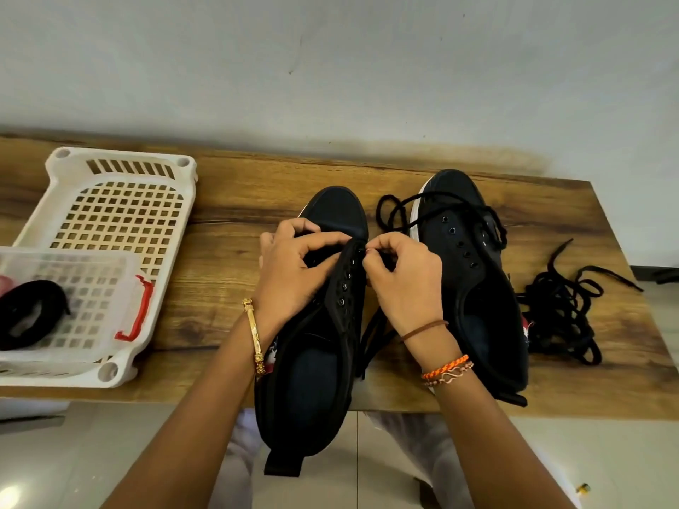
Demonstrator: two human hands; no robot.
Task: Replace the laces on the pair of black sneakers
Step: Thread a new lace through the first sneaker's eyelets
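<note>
Two black sneakers lie on a wooden table, toes pointing away from me. The left sneaker hangs over the near edge. My left hand grips its upper at the eyelet row. My right hand pinches a black lace at a top eyelet, and the lace's ends trail down below my wrist. The right sneaker has a black lace draped loosely over its toe, with its lower eyelets bare. A tangled pile of black laces lies to its right.
A white perforated plastic basket stands at the table's left. A clear lidded box with a red clasp rests in it, and a coiled black lace shows inside. A grey wall runs behind the table. Tiled floor lies below.
</note>
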